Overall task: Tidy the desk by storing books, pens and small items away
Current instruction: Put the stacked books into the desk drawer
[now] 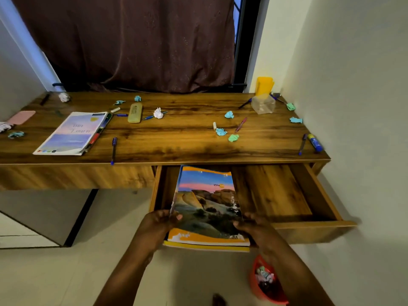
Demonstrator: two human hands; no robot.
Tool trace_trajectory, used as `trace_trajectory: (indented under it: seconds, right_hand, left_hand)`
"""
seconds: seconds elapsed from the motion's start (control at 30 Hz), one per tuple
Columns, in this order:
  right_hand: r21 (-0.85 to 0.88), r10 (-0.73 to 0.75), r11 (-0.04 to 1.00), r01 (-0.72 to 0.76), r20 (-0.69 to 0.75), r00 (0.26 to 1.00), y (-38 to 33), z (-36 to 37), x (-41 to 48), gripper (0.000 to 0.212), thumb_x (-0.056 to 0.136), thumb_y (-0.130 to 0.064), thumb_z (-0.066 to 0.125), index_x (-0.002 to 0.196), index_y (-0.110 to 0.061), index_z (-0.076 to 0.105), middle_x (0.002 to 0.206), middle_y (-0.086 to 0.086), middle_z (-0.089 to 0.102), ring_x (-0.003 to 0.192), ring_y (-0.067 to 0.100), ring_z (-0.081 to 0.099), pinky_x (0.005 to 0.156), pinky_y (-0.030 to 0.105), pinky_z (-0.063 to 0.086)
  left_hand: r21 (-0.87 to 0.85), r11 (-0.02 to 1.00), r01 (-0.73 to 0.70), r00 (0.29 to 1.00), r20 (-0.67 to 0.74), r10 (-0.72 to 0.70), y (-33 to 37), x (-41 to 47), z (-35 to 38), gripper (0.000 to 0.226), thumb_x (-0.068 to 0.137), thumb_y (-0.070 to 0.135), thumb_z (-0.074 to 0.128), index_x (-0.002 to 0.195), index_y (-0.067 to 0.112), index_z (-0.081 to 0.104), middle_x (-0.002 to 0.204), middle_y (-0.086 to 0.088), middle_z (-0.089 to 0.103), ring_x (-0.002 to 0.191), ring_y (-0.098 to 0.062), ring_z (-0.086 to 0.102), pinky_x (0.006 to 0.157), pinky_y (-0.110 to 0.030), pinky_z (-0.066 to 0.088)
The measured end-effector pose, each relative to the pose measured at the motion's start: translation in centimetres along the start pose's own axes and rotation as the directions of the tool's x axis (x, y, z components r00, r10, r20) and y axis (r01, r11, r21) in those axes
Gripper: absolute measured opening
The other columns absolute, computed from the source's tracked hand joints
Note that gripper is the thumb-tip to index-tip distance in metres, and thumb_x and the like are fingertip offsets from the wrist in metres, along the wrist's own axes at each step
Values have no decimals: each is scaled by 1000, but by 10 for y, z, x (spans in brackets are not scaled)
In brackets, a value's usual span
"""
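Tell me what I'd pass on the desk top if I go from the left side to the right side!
Book → blue pen → yellow pencil case → white paper ball → pink pen → clear box → glue stick.

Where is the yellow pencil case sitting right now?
In the head view, the yellow pencil case lies on the left half of the desk, toward the back, between the pastel-covered book and a white crumpled paper.
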State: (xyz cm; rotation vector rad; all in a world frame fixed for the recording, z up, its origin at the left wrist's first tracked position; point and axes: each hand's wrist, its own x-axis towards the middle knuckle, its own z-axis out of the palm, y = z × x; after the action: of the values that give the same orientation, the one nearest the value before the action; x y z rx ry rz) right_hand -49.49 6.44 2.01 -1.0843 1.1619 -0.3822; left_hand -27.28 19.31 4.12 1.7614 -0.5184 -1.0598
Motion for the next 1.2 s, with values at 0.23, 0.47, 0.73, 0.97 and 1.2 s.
trace_trajectory:
  seconds: [0.23,0.47,0.73,0.97,1.2]
  right_hand:
    - [32,11,999,-9,-44,999,3,-15,-1,12,85,-6,64,95,1,65,88,17,68,79,28,66,61,27,52]
    - [-185,28,982,-40,-69,997,-37,-22,95,42,87,-17,66,123,-2,51,128,13,52,118,31,50,83,35,41]
    - [-892,-74,453,2,-35,997,26,-16,147,21,96,-21,45,108,-8,57,93,8,56,83,21,58,76,31,51]
    - [-937,-349,259,236,138,927,11,28,149,53,90,-30,54,139,-21,37,141,9,43,125,29,46,97,39,44]
    - [-943,-132,68,325,315,940,22,117,164,67,87,-39,54,145,-32,22,158,3,-8,144,37,-6,112,60,8]
  left_hand:
    - [269,963,-17,996,89,-7,12,-3,20,21,90,26,61,74,16,70,61,5,67,69,-15,64,54,-14,44]
    - [485,870,-94,996,42,84,18,82,50,32,94,36,53,111,12,66,105,-10,66,93,-23,60,78,-29,43]
    - [887,457,-72,995,28,101,-32,96,86,33,94,39,48,119,20,56,121,-8,63,112,-24,58,89,-33,43]
    - [906,423,-4,851,-219,477,-74,70,60,52,90,47,29,110,16,67,113,-6,68,111,-27,59,104,-51,30]
    - [939,341,-33,822,-168,544,-86,66,56,48,89,40,31,112,18,67,115,0,68,118,-24,55,111,-51,18]
